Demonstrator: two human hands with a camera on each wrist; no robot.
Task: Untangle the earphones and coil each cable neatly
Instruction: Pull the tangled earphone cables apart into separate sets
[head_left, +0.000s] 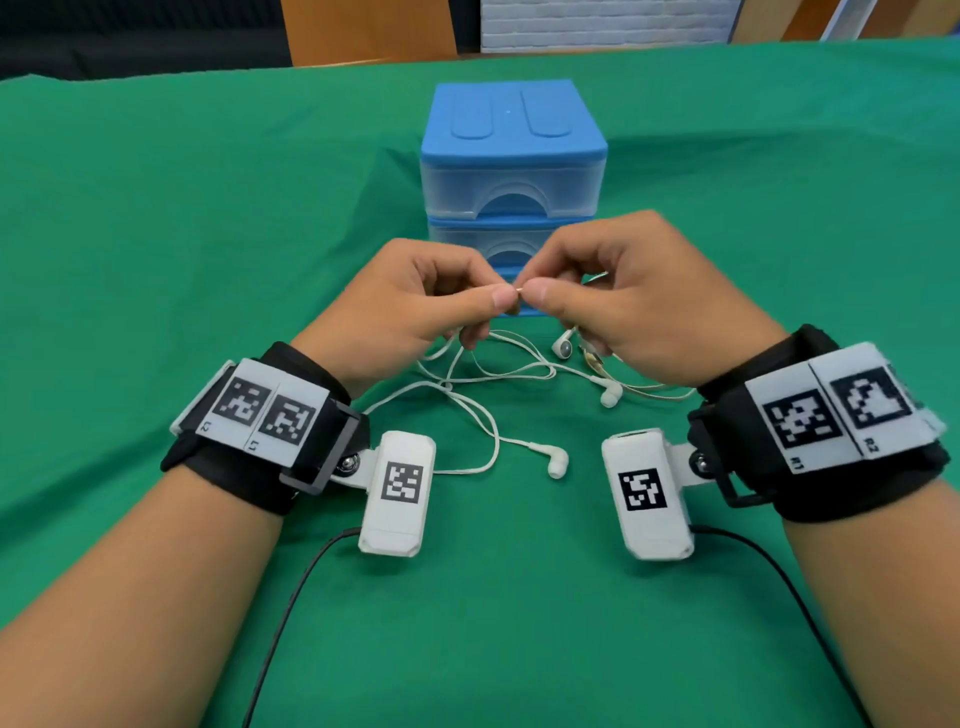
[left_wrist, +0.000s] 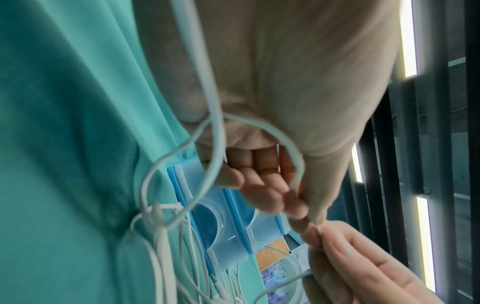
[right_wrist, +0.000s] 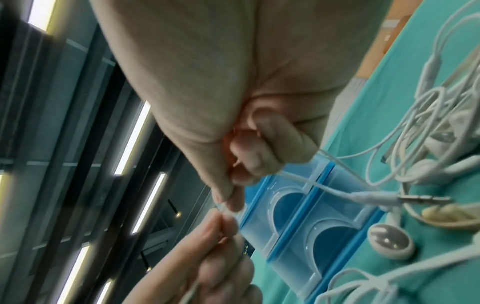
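Untangling is still the step in hand — both hands, left (head_left: 415, 301) and right (head_left: 618, 301), pinch one white cable (head_left: 514, 287) together, its loops (head_left: 488, 371) trailing toward 6 o'clock on the desk (head_left: 208, 260) — next, a gentle draw apart.

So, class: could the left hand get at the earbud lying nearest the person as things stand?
Probably yes, once freed: the left hand pinches a cable, but the earbud lies uncovered on the green cloth.

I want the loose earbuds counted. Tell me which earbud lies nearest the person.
The earbud between the two wrist cameras, alone on the green cloth. The other two lie farther off, by the right hand.
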